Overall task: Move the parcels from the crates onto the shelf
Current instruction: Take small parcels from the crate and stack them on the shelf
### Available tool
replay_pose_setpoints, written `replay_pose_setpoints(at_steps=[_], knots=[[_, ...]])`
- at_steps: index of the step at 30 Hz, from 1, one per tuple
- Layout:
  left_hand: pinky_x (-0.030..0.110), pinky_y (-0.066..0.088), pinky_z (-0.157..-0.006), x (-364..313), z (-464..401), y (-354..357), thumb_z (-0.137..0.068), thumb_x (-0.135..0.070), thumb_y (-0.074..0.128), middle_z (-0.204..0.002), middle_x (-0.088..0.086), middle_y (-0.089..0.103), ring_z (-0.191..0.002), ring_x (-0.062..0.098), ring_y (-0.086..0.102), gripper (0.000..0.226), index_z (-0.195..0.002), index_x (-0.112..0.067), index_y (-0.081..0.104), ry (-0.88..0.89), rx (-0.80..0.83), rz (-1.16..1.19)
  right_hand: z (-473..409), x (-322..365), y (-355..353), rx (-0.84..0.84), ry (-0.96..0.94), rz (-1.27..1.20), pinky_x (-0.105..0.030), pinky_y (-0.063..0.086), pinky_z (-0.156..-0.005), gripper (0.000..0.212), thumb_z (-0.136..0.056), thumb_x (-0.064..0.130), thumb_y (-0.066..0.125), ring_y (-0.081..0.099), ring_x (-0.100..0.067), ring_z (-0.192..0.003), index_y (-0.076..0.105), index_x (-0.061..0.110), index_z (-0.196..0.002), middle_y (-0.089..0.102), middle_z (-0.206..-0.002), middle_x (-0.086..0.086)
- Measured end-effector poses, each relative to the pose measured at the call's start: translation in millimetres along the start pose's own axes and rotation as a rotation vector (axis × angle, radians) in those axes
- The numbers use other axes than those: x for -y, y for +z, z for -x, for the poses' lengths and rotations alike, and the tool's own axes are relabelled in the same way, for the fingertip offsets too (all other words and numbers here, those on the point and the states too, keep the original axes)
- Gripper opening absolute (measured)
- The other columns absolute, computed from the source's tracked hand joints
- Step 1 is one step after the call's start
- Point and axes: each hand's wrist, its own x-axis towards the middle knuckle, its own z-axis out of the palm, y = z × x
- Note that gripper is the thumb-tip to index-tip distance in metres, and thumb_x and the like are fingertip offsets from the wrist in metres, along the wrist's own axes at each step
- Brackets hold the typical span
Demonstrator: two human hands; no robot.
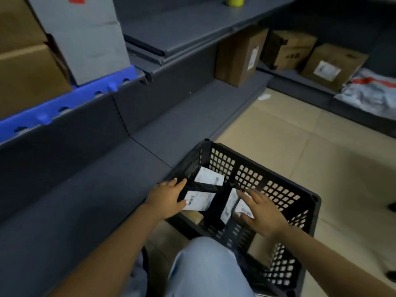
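A black perforated crate stands on the floor against the low dark grey shelf. Inside it lie several black parcels with white barcode labels. My left hand reaches into the crate's left side, fingers around a black parcel, thumb on its label. My right hand lies spread on another labelled parcel at the right of the pile; whether it grips it I cannot tell.
Brown cardboard boxes and white mail bags sit on the lower shelves at the back right. Upper left holds a blue crate with boxes. My knee in light jeans is below the crate. Beige floor lies to the right.
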Motion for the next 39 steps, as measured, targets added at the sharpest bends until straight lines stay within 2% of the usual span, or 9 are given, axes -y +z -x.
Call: replay_pose_setpoints(at_steps=[2, 7, 11, 17, 22, 28, 31, 35, 39], knots=[[0.040, 0.026, -0.113, 3, -18, 13, -0.094, -0.050, 0.046, -0.159, 0.007, 0.015, -0.142, 0.029, 0.023, 0.075, -0.153, -0.026, 0.008, 0.015, 0.062, -0.016, -6, -7, 19, 0.066, 0.030, 0.017, -0.036, 0.010, -0.117, 0.069, -0.093, 0.059, 0.024, 0.010, -0.024, -0.147, 0.006, 0.028, -0.152, 0.013, -0.160, -0.004], [0.039, 0.024, -0.114, 5, -63, 25, -0.095, -0.048, 0.046, -0.160, 0.007, 0.010, -0.143, 0.029, 0.020, 0.074, -0.153, -0.026, 0.006, 0.069, 0.117, -0.059, -24, -13, 58, 0.141, 0.089, -0.017, -0.042, 0.013, -0.116, 0.087, -0.075, 0.069, 0.004, 0.014, -0.030, -0.146, 0.011, 0.030, -0.152, 0.019, -0.159, -0.008], [0.040, 0.024, -0.114, -3, -90, 38, -0.096, -0.048, 0.044, -0.160, 0.008, 0.011, -0.143, 0.029, 0.021, 0.072, -0.153, -0.025, 0.007, 0.117, 0.135, -0.069, -28, -20, 82, 0.239, 0.174, -0.028, -0.043, 0.009, -0.118, 0.067, -0.095, 0.055, 0.031, 0.005, -0.029, -0.147, 0.005, 0.033, -0.152, 0.009, -0.161, -0.007], [0.039, 0.019, -0.115, -35, -103, 72, -0.096, -0.049, 0.043, -0.160, 0.007, 0.008, -0.144, 0.029, 0.017, 0.073, -0.153, -0.025, 0.005, 0.145, 0.245, -0.053, -3, -41, 124, 0.371, 0.344, -0.037, -0.047, 0.011, -0.118, 0.078, -0.091, 0.056, 0.045, 0.002, -0.030, -0.147, 0.003, 0.034, -0.152, 0.008, -0.160, -0.006], [0.043, 0.019, -0.116, -63, -124, 98, -0.097, -0.050, 0.041, -0.160, 0.008, 0.009, -0.144, 0.030, 0.016, 0.073, -0.153, -0.025, 0.001, 0.201, 0.285, -0.082, 12, -58, 158, 0.383, 0.473, -0.025, -0.047, 0.007, -0.119, 0.090, -0.086, 0.061, 0.051, 0.001, -0.033, -0.147, 0.000, 0.027, -0.153, 0.003, -0.160, -0.010], [0.043, 0.017, -0.115, -82, -140, 115, -0.097, -0.049, 0.041, -0.160, 0.007, 0.007, -0.144, 0.030, 0.015, 0.073, -0.153, -0.025, 0.000, 0.265, 0.269, -0.076, 7, -72, 195, 0.370, 0.540, -0.127, -0.052, 0.012, -0.117, 0.108, -0.079, 0.063, 0.061, -0.010, -0.040, -0.144, -0.011, 0.027, -0.151, -0.008, -0.159, -0.012], [0.043, 0.018, -0.116, -84, -147, 121, -0.096, -0.050, 0.042, -0.160, 0.009, 0.009, -0.144, 0.030, 0.016, 0.075, -0.153, -0.025, 0.001, 0.253, 0.269, -0.066, 6, -79, 213, 0.363, 0.571, -0.130, -0.056, 0.018, -0.115, 0.115, -0.072, 0.066, 0.067, -0.010, -0.042, -0.143, -0.007, 0.028, -0.151, -0.010, -0.158, -0.013], [0.042, 0.019, -0.116, -86, -153, 126, -0.096, -0.049, 0.042, -0.160, 0.008, 0.009, -0.144, 0.029, 0.016, 0.075, -0.153, -0.025, 0.001, 0.261, 0.267, -0.056, 4, -89, 224, 0.404, 0.557, -0.062, -0.051, 0.017, -0.115, 0.109, -0.073, 0.071, 0.061, -0.011, -0.046, -0.141, -0.007, 0.036, -0.150, -0.011, -0.155, -0.023], [0.043, 0.017, -0.117, -86, -153, 131, -0.096, -0.050, 0.042, -0.160, 0.007, 0.006, -0.145, 0.030, 0.014, 0.075, -0.153, -0.026, 0.000, 0.259, 0.332, -0.085, -1, -95, 226, 0.426, 0.517, -0.035, -0.057, 0.019, -0.114, 0.105, -0.072, 0.072, 0.060, -0.016, -0.046, -0.140, -0.007, 0.044, -0.148, -0.015, -0.156, -0.018]])
